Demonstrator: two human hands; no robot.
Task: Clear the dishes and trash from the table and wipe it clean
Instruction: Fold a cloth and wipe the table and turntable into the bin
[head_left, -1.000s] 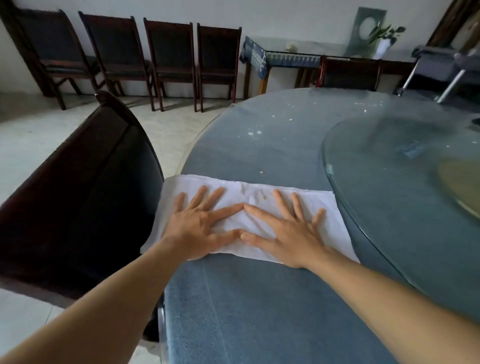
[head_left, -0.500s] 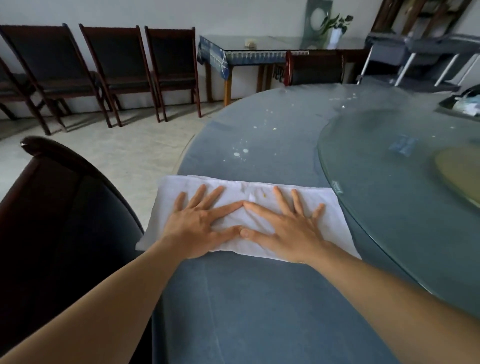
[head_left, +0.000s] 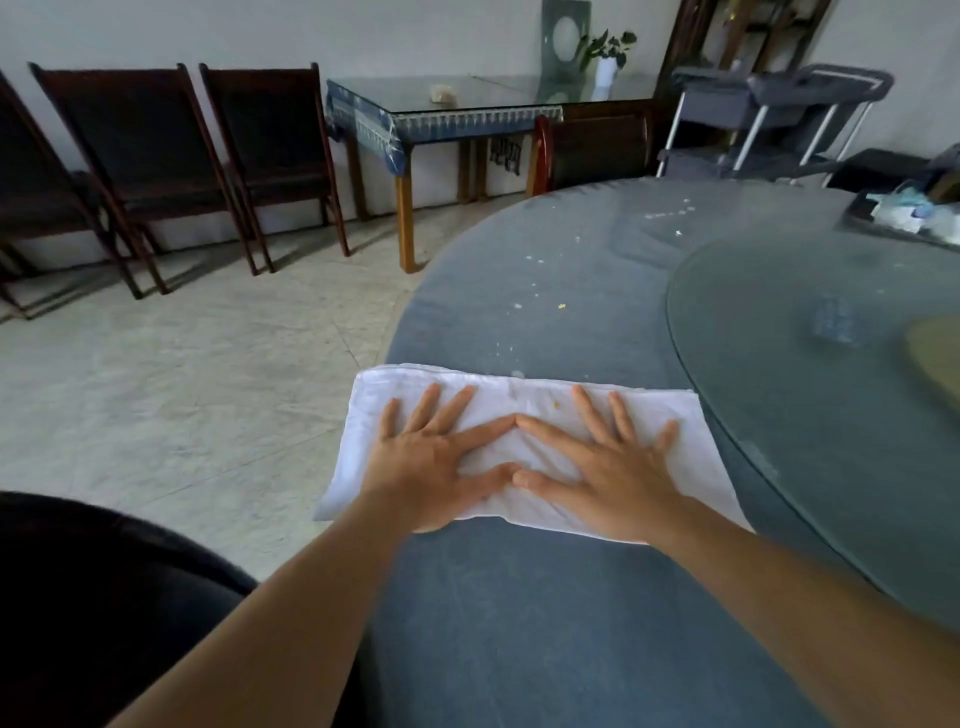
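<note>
White cloth (head_left: 524, 441) lies flat under your fingers (head_left: 452, 410), which are straight and spread wide, gripping nothing; your left hand (head_left: 428, 467) and right hand (head_left: 608, 473) press it side by side, forefingers and thumbs meeting tip to tip at its middle; that spread looks meant to load the whole cloth, so it drags evenly rather than bunching. It sits at the near left edge of the table (head_left: 519, 623), its left corner hanging just past the rim; a small yellow speck shows on the cloth near your right forefinger.

Beyond the cloth's far edge, white crumbs (head_left: 514, 312) and a yellow bit (head_left: 561, 306) are scattered along the left side of the tabletop, with more toward the far edge; these look like the work still to do. To your right, the glass turntable (head_left: 779, 338) rises over the table's middle, its rim just beside the cloth's right end; you will likely have to steer along it. A tray of rubbish (head_left: 909, 215) rests at the far right edge, not yet cleared. A dark chair (head_left: 78, 597) stands at the near left; another chair (head_left: 597, 145) stands at the far edge; neither blocks the cloth.
</note>
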